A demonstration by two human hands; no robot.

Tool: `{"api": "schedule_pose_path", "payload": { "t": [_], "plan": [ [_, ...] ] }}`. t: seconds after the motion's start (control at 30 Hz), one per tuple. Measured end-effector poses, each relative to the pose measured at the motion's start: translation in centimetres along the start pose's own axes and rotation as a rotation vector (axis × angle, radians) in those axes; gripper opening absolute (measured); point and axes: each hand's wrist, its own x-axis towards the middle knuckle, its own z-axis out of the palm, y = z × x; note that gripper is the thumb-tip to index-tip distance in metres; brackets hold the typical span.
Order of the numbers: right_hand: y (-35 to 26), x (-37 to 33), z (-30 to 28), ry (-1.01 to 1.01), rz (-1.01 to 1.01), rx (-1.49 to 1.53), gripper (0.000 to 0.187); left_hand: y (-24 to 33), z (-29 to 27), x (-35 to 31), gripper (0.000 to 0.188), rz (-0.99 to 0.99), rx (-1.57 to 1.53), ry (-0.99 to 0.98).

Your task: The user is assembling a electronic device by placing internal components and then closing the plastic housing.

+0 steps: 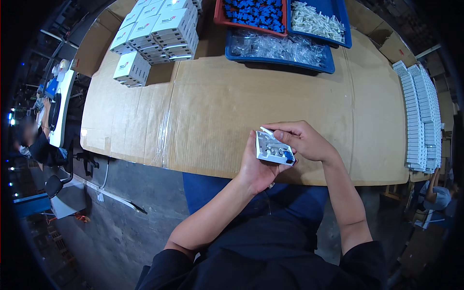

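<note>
Left hand (253, 168) cradles white case (271, 153) — right hand (308, 143) arched over

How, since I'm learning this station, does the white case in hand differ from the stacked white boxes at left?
The white case lies in the left hand; the white boxes stand on cardboard. The case shows its grey inside and a blue piece; the boxes show printed outer faces. Both are white outside.

You're in an assembly workshop: trays (319, 69) of small parts (253, 15) and stacked white boxes (169, 21) stand on a cardboard-covered surface (217, 116) above a grey floor (125, 222), and another person (42, 143) is off to your left.
</note>
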Motion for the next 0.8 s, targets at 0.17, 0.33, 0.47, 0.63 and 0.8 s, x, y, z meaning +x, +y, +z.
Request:
{"api": "schedule_pose_path", "payload": {
  "t": [0.17, 0.33, 0.47, 0.63, 0.8],
  "plan": [
    [-0.4, 0.0, 0.7, -0.007, 0.012, -0.067, 0.042, 0.0, 0.8, -0.3, 0.074, -0.001, 0.03, 0.041],
    [-0.1, 0.2, 0.5, -0.012, 0.058, 0.036, 0.043, 0.0, 0.4, -0.3, 0.074, 0.002, -0.003, 0.014],
    [0.2, 0.1, 0.4, -0.027, -0.006, 0.003, 0.042, 0.1, 0.8, -0.5, 0.072, 0.002, -0.01, 0.049],
    [0.1, -0.2, 0.4, 0.003, -0.036, 0.058, 0.042, 0.0, 0.4, -0.3, 0.071, 0.003, 0.006, 0.002],
    [0.1, 0.1, 0.4, -0.01, -0.012, -0.027, 0.042, 0.1, 0.9, -0.3, 0.071, -0.017, -0.021, 0.031]
  ]
}}
